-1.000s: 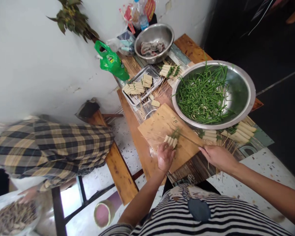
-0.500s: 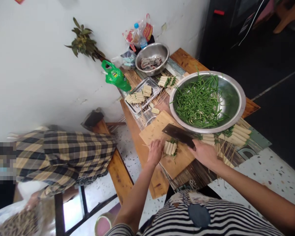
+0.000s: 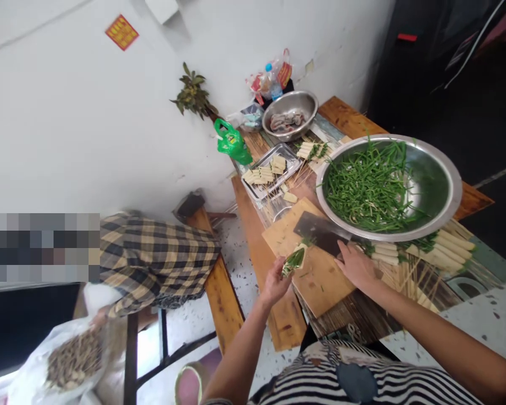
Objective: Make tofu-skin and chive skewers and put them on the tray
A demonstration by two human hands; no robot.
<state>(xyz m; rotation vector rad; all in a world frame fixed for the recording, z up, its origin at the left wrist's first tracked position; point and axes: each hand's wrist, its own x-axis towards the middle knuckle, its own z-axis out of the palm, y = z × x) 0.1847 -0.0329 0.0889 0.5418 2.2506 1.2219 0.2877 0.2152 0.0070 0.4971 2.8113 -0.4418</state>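
Note:
My left hand (image 3: 275, 284) holds up a skewer of pale tofu rolls stuffed with green stems (image 3: 294, 260), lifted just off the near left part of the wooden cutting board (image 3: 320, 275). My right hand (image 3: 356, 265) rests on the handle of a dark cleaver (image 3: 320, 230), whose blade lies flat on the board's far side. Right behind the cleaver stands a large steel bowl (image 3: 441, 169) of green stems.
Finished skewers (image 3: 425, 250) lie to the right of the board. A metal tray of skewers (image 3: 266, 171), a green bag (image 3: 231, 142) and a smaller steel bowl (image 3: 290, 115) stand farther back. A person in a plaid shirt (image 3: 152, 261) sits left by a bench (image 3: 223, 298).
My left hand has lifted the skewer of rolls off the board. My right hand brought the cleaver onto the board and laid it flat. The camera has tilted up.

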